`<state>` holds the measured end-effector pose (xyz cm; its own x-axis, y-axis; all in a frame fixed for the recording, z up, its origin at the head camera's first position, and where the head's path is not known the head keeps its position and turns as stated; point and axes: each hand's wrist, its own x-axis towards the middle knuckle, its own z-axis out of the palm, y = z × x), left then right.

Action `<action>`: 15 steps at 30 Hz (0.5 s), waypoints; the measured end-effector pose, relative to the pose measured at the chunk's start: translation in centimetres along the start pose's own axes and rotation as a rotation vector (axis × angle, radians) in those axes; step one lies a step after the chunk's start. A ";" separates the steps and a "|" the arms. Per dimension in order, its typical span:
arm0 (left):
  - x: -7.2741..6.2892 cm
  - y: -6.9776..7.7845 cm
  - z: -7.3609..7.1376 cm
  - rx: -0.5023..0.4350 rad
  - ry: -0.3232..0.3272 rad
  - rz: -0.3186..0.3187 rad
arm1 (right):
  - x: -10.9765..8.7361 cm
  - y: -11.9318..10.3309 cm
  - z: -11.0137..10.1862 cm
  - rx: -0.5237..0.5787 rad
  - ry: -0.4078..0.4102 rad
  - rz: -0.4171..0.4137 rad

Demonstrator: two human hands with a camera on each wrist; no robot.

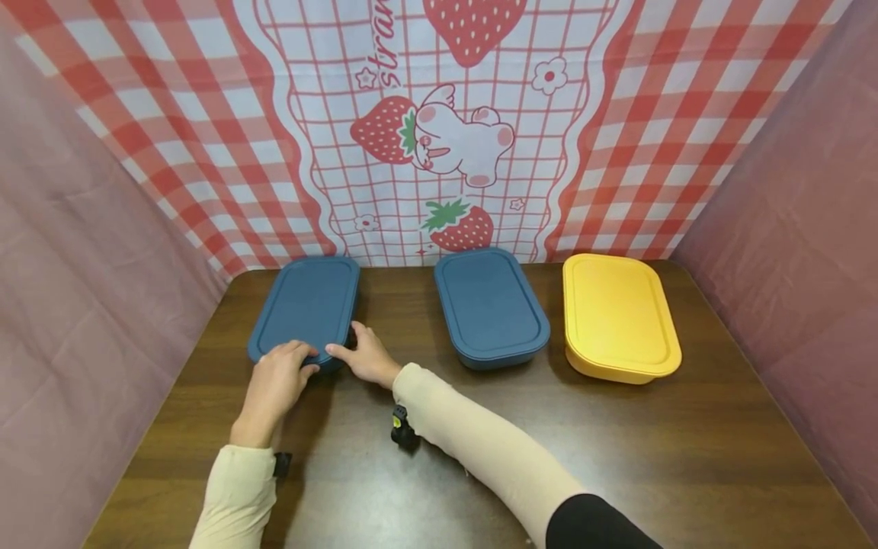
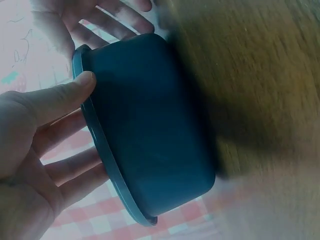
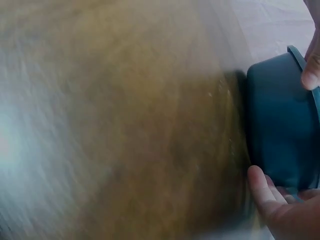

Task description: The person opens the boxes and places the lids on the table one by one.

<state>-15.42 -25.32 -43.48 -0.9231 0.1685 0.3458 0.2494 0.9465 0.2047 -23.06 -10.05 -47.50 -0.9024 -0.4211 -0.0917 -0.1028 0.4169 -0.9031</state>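
A blue lidded food container stands at the back left of the table; its dark blue body (image 2: pixel 150 125) shows from the front in the left wrist view. At the lid's (image 1: pixel 309 297) near edge, my left hand (image 1: pixel 274 385) pinches the rim, the thumb (image 2: pixel 82 85) below and the fingers over the top. My right hand (image 1: pixel 370 357) grips the container's near right corner, its thumb on the lid and the other fingers along the side wall. Seen from the right wrist, those fingers (image 3: pixel 265 187) lie against the body (image 3: pixel 280 120). The lid hides what is inside.
A second blue lidded container (image 1: pixel 490 301) stands at the back middle, with a yellow lidded container (image 1: pixel 620 316) to its right. Behind the wooden table (image 1: pixel 384 488) hangs a red checked strawberry cloth (image 1: pixel 473 69). Pink curtains (image 1: pixel 89 305) close off both sides.
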 end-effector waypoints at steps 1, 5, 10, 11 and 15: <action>0.0 0.0 0.0 0.002 0.006 0.007 | 0.0 0.0 -0.1 -0.007 -0.001 -0.006; 0.1 -0.2 0.2 0.008 0.020 0.015 | 0.1 -0.1 -0.4 -0.022 -0.006 -0.019; 0.1 -0.2 0.2 0.010 0.024 0.013 | -0.1 0.0 -0.3 -0.011 -0.009 -0.023; 0.1 -0.2 0.2 0.010 0.023 0.014 | -0.1 0.0 -0.3 -0.013 -0.007 -0.021; 0.1 -0.1 0.1 0.012 0.017 0.018 | -0.2 0.0 -0.3 -0.032 0.004 -0.024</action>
<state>-15.54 -25.41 -43.54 -0.9133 0.1806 0.3652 0.2621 0.9467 0.1872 -22.98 -9.75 -47.36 -0.9011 -0.4281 -0.0687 -0.1374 0.4323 -0.8912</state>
